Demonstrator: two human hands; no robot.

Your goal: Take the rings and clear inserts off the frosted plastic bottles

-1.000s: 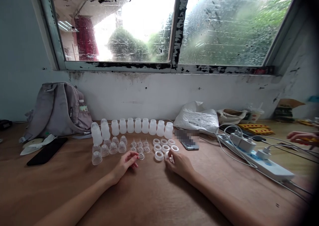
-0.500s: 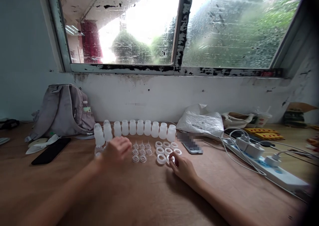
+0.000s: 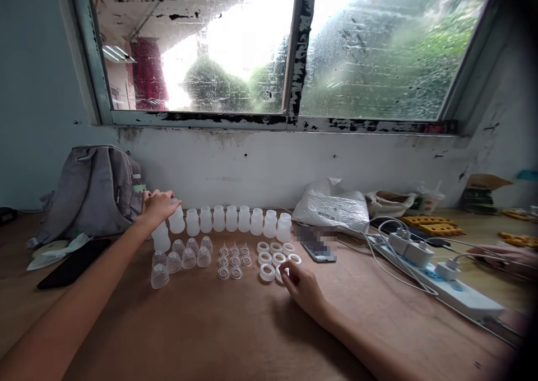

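Note:
My left hand (image 3: 158, 204) is at the left end of the row of frosted bottles (image 3: 231, 218), its fingers curled over the top of an end bottle (image 3: 176, 219). Below that arm stand several clear domed caps (image 3: 190, 259). Small clear nipple-shaped pieces (image 3: 236, 272) lie in rows at the middle. My right hand (image 3: 297, 280) rests at the front of the white rings (image 3: 267, 272), fingers bent and touching a ring at the front right; whether it grips the ring is unclear.
A grey backpack (image 3: 90, 190) and black phone (image 3: 73, 263) are at the left. Behind the rings lie a silver bag (image 3: 334, 207) and another phone (image 3: 319, 251). A power strip (image 3: 437, 277) with cables runs along the right, where another person's hand (image 3: 508, 258) shows.
My left hand has moved back and left, from above the domed caps to the end bottles, uncovering the caps. My right hand stays by the rings. The view has shifted slightly.

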